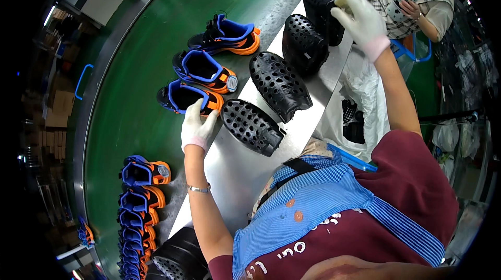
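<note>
My left hand [197, 127], in a white glove, has its fingers and thumb closed at the heel of the nearest blue, black and orange sneaker [175, 97] of a group of three. Beside it on the metal ledge lies a black perforated plastic shoe tree [248, 123]. Farther along come a second shoe tree [276, 79], a third [302, 42] and the farthest shoe tree [317, 4]. My gloved right hand [360, 21] is beside that farthest one, fingers curved and apart, nothing visible in them. Whether its fingertips touch the shoe tree is unclear.
A row of matching sneakers [133, 214] lines the green belt [156, 139] at lower left. More black shoe trees [180, 256] sit beside my left arm. A white plastic bag [368, 92] holding black pieces hangs right of the ledge. Another person [412, 11] sits at upper right.
</note>
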The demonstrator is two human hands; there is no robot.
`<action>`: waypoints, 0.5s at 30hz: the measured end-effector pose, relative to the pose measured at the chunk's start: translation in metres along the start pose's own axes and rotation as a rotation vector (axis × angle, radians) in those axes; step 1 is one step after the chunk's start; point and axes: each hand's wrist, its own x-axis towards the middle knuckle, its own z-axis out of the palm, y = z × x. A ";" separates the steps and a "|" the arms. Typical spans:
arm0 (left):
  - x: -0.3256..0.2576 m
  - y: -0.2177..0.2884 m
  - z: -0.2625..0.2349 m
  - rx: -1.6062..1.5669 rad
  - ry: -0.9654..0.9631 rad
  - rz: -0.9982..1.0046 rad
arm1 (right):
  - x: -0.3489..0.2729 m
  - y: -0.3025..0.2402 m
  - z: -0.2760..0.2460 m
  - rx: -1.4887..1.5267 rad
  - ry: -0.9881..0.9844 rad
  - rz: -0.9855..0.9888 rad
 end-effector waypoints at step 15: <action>-0.031 -0.011 -0.041 0.116 -0.011 -0.341 | 0.033 0.054 0.042 0.032 -0.362 -0.073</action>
